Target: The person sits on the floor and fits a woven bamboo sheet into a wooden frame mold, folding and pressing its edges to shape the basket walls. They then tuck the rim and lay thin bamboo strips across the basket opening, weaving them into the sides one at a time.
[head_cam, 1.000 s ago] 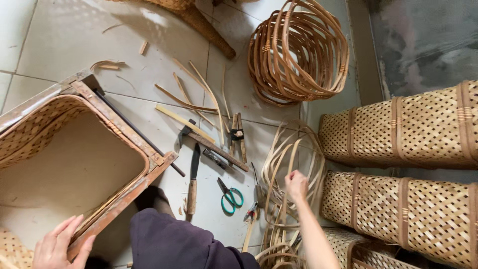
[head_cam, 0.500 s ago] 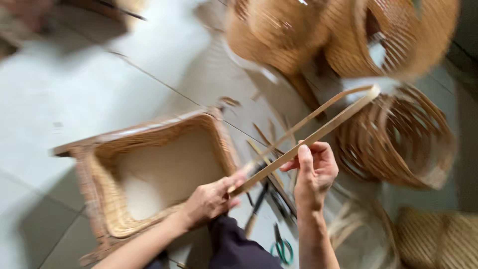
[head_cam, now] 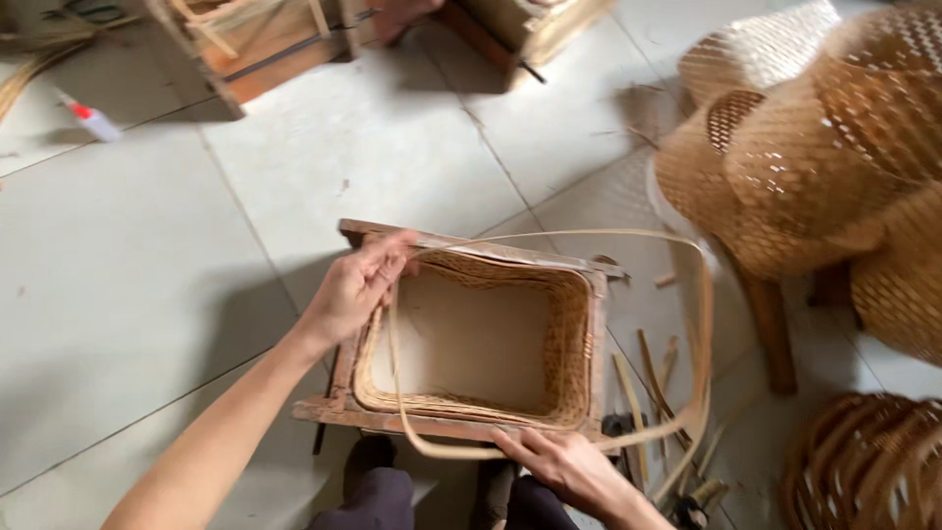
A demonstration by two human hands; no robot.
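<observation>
so far the bent cane strip (head_cam: 549, 451) only loops loosely over the square woven basket (head_cam: 491, 339) on the floor (not yet seated around its rim), left hand (head_cam: 358, 285) pinching one end at the far corner, right hand (head_cam: 564, 466) closed on it near the front edge.

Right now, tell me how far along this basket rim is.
Done: the woven basket already sits inside its wooden frame, walls woven up to the top. In hand: a long bent cane strip loops over the opening; the left hand pinches it at the far left corner, the right hand presses it at the near edge. Left: the strip's right side arcs well outside the frame, not yet seated.
</observation>
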